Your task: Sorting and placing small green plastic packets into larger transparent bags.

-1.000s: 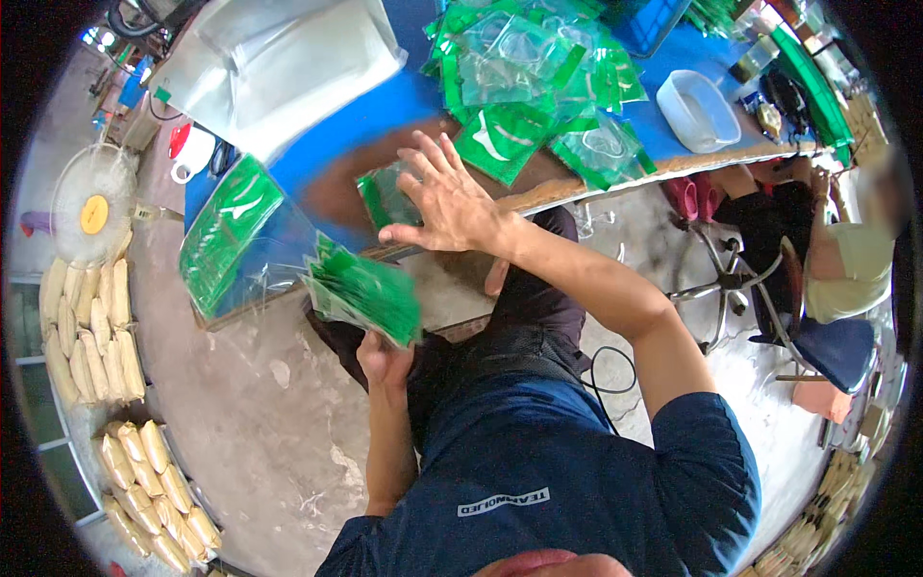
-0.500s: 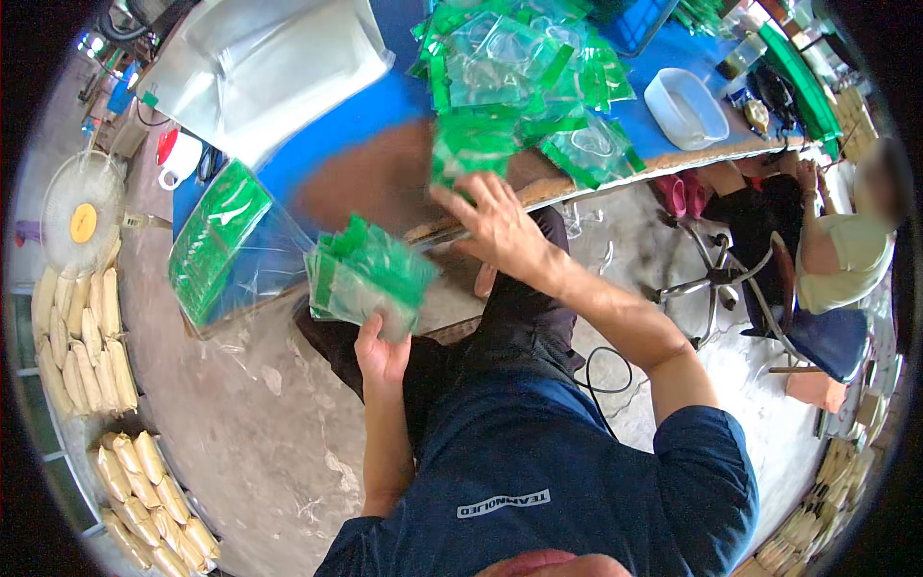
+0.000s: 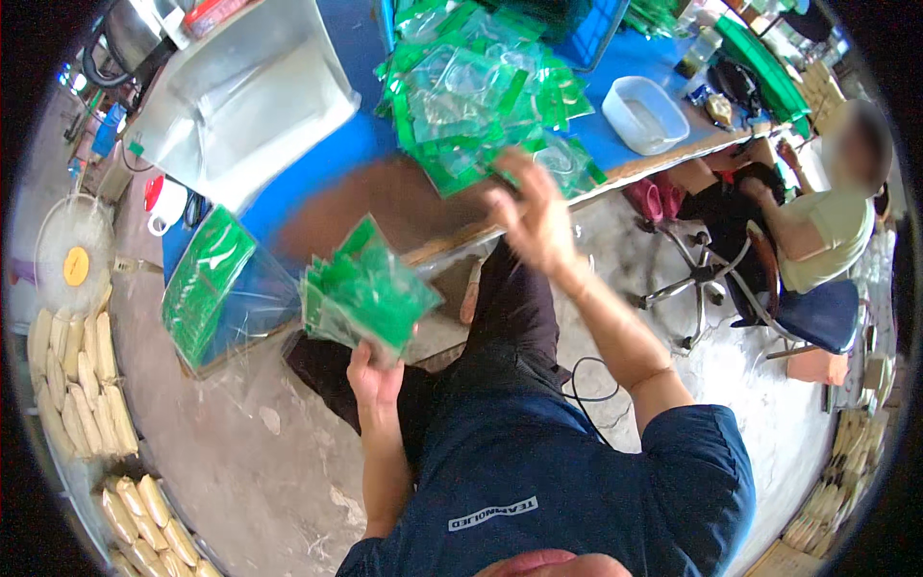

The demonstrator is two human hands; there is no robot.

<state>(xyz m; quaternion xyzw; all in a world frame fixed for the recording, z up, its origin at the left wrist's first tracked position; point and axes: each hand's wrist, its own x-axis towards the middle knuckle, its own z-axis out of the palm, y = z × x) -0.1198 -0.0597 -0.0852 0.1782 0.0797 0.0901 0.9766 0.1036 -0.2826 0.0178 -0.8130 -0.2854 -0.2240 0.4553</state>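
Note:
My left hand (image 3: 377, 380) is closed on the lower edge of a stack of green-and-clear plastic packets (image 3: 370, 293), held out over my lap in front of the table edge. The packets in it lie at uneven angles. My right hand (image 3: 534, 216), a little blurred, is raised by the table's near edge with its fingers apart; I see nothing in it. Just beyond it, a heap of similar flat packets (image 3: 471, 87) covers the middle of the blue table (image 3: 336, 173). Some of the heap's near edge is hidden behind my right fingers.
On the table's left lie a clear bag of green packets (image 3: 207, 288) and a large silvery sheet or tray (image 3: 250, 96). A translucent tub (image 3: 644, 115) stands right of the heap, a blue crate (image 3: 586, 34) behind. A seated person (image 3: 827, 231) is at right; a fan (image 3: 75, 255) stands left.
My right hand has drawn back from the heap's near edge and lifted, its fingers spreading. My left hand keeps the stack, its top packets now lying differently. The whole view has shifted slightly.

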